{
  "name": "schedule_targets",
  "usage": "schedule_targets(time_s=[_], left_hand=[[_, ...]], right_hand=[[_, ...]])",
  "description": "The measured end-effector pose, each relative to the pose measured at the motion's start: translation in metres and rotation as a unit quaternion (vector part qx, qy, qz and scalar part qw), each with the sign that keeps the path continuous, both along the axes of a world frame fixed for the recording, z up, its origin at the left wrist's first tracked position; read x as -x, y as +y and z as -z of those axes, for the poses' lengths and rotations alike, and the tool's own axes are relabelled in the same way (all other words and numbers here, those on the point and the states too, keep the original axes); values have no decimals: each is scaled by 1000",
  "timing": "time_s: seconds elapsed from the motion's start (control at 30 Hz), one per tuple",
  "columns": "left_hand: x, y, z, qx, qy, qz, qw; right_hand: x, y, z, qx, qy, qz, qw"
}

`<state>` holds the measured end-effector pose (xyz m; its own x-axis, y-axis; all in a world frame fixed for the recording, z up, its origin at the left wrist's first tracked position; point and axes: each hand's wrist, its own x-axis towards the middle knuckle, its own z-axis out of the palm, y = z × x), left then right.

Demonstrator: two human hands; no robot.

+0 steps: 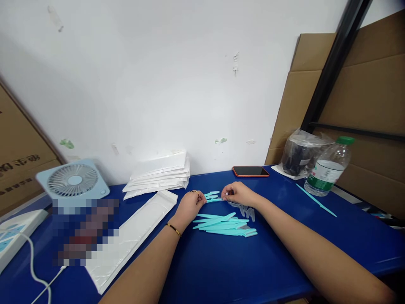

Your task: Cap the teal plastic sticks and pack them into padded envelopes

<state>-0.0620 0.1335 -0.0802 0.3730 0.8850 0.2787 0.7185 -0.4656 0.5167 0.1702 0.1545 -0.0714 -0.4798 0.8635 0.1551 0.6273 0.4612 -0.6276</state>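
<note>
My left hand [191,205] is closed in a pinch on the handle end of a teal eyebrow razor [213,200]. Opposite it, my right hand [239,194] pinches a small clear cap at the razor's other end; fingers partly hide it. More teal razors [211,193] lie just behind the held one. Several loose clear caps [247,212] are scattered under and beside my right hand. Nearer to me is a loose pile of teal razors [226,223], handles pointing different ways. One long teal stick-like piece [316,200] lies apart at the right.
White padded envelopes [158,174] are stacked by the wall, and a single one [133,236] lies left of my forearm. A blue fan [74,180] and power strip [19,236] stand left. Rightward are a phone [250,171], a bagged dark object [295,156] and a bottle [327,171].
</note>
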Motion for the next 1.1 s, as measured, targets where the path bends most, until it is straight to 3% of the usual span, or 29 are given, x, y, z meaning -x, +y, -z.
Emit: schedule_targets(time_s=[0.2,0.33,0.53,0.63,0.8,0.93,1.0,1.1], left_hand=[[-4,-2,-3,-6,39,-13,999],[-2,-6,-12,-37,62,-41,997],[2,-19,-26,69,57,114,990],[-1,-22,-26,109,75,135,982],[-3,-19,-20,103,59,96,988],[3,-14,-17,76,-5,39,996],[5,-12,-17,86,-32,13,996],[6,-10,-21,101,-52,-20,993]], right_hand=[[13,-1,0,-23,-6,-10,1000],[-5,0,-9,-57,-11,-16,998],[-32,0,-11,-21,-63,-4,998],[-32,-2,-9,-10,-71,-6,997],[-29,-7,-14,-42,-88,-35,995],[-25,-14,-22,-70,-71,6,995],[-21,-18,-26,-111,-57,26,992],[-16,-23,-29,-203,-37,-3,979]])
